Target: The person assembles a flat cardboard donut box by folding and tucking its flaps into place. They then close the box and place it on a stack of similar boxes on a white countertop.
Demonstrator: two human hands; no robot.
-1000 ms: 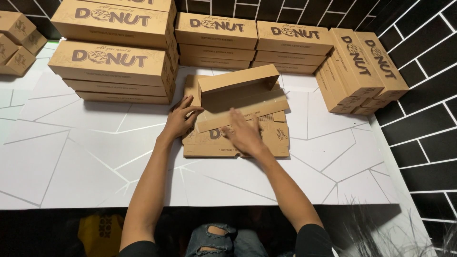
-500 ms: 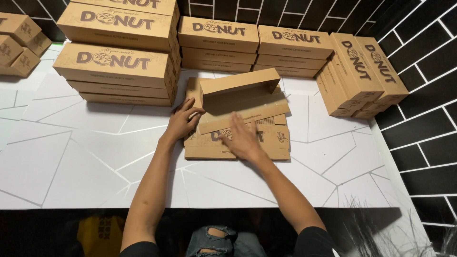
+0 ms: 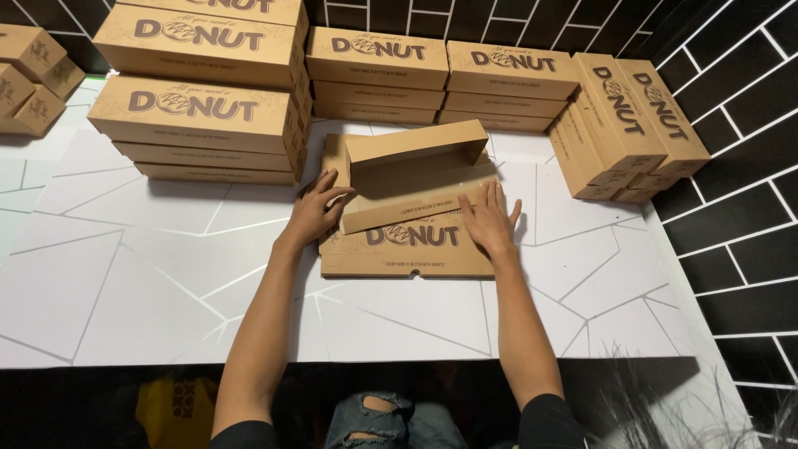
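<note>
A brown cardboard box [image 3: 407, 241], half folded, lies on the white table [image 3: 125, 283] in front of me, its lid flat toward me and its far walls standing up. My left hand [image 3: 314, 209] presses on the box's left side, fingers on the folded front wall. My right hand [image 3: 489, 219] lies flat and spread on the box's right end. Neither hand grips anything.
Stacks of finished flat brown boxes stand behind: a tall pile at the left [image 3: 199, 116], two piles at the back [image 3: 378, 75] [image 3: 507, 87], and a leaning stack at the right [image 3: 632, 125]. Small brown boxes [image 3: 29, 79] sit far left. A black tiled wall [image 3: 740, 166] runs along the right.
My right hand has slid from the middle of the box to its right end. The front wall has been folded lower. My left hand stays at the left side.
</note>
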